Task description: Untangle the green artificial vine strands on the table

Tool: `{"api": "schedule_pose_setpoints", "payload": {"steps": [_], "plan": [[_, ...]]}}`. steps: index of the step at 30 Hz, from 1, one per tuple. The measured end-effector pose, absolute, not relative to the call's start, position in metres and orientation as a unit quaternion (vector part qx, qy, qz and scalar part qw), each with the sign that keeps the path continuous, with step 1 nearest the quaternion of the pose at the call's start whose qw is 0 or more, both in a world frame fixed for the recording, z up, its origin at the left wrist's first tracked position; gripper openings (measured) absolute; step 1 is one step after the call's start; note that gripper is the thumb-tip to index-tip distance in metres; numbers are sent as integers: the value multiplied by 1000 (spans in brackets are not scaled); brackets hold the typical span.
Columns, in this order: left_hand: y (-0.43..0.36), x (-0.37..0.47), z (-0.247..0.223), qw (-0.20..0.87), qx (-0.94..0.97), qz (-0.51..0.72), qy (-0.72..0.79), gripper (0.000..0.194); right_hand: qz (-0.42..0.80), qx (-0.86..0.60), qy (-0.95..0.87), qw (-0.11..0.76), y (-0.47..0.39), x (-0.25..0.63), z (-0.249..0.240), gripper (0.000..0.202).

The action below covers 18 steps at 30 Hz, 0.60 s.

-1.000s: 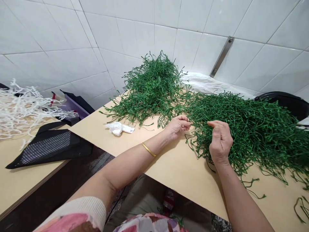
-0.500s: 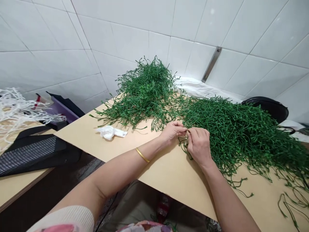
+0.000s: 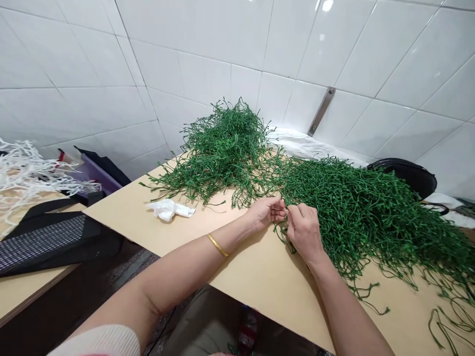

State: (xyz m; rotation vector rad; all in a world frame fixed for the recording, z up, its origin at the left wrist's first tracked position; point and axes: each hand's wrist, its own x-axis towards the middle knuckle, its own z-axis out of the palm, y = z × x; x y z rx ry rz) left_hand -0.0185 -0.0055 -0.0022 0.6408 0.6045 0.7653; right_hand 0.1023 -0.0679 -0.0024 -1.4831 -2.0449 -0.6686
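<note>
Over the near edge of the green heaps, my two hands meet above the tabletop. My left hand (image 3: 266, 213) is curled, thumb and fingertips drawn together by a green cord. Beside it, my right hand (image 3: 305, 228) is closed, its fingertips pinching the same spot. Loops of the green cord (image 3: 284, 236) hang out below the right fingers onto the board. What sits exactly between the fingertips is small and mostly hidden. A large heap of knotted green cords (image 3: 341, 207) lies right behind and beside my right hand.
A second heap of green cords (image 3: 226, 143) rises at the back by the tiled wall. Crumpled white tissue (image 3: 165, 209) lies on the board (image 3: 256, 269) to the left. Farther left are white cords (image 3: 33, 168) and a black mesh bag (image 3: 48, 237). A black round case (image 3: 406, 175) stands back right.
My left fingers have shifted and opened a little from a tight pinch into a looser curl. My right hand stays beside them, closed. The camera view has tilted slightly upward.
</note>
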Motion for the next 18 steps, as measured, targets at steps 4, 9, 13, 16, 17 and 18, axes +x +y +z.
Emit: {"api": "schedule_pose_setpoints", "payload": {"steps": [4,9,13,16,17,18], "plan": [[-5,-18,-4,837,314,359,268,27,-251,-521,-775,256,-69,102,0,14],[-7,-18,0,839,291,380,258,5,-285,-515,-773,238,-68,101,-1,15],[-11,-16,3,844,253,392,264,11,-312,-537,-754,211,-68,99,-1,19],[-12,-14,3,849,219,404,262,14,-322,-545,-748,200,-68,98,-1,19],[-12,-13,3,852,204,407,258,16,-323,-545,-748,197,-68,98,-1,19],[-11,-13,3,857,187,408,252,17,-322,-544,-750,195,-68,97,-2,19]]}}
